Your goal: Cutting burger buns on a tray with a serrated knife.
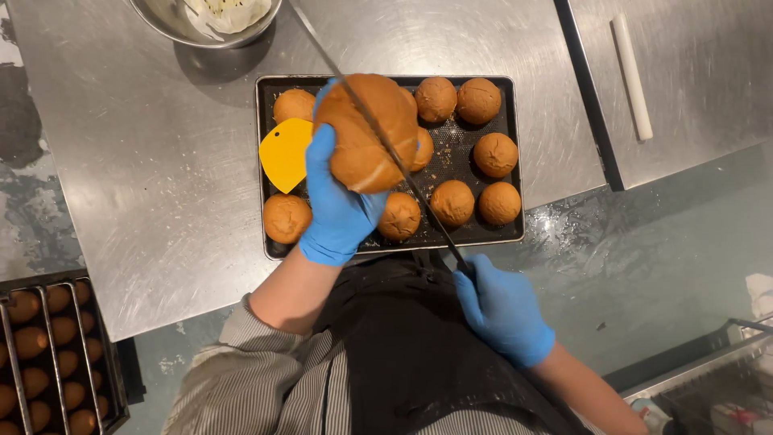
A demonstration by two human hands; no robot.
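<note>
Gripping a large round bread roll (366, 133) in the gloved left hand (338, 205), the person held it lifted above the dark baking tray (270, 161), while the right hand (499, 310) was closed around the handle of a long bread knife (378, 133) whose blade lay across the roll's crust. The left fingers (320, 157) wrapped the roll's side close to the blade line, so a slip of the knife off the rounded crust could, by my reading, have run toward them. With the roll held in the air rather than braced on the tray, a hard stroke might also have twisted it loose and dropped it onto the smaller buns (452, 201) below. A yellow dough scraper (283, 153) lay at the tray's left edge.

How deep the blade sat in the roll could not be made out. The knife handle was buried in the right glove, and the blade tip ran out of view past the metal bowl (173, 24). Several buns were hidden behind the roll and the hand.
</note>
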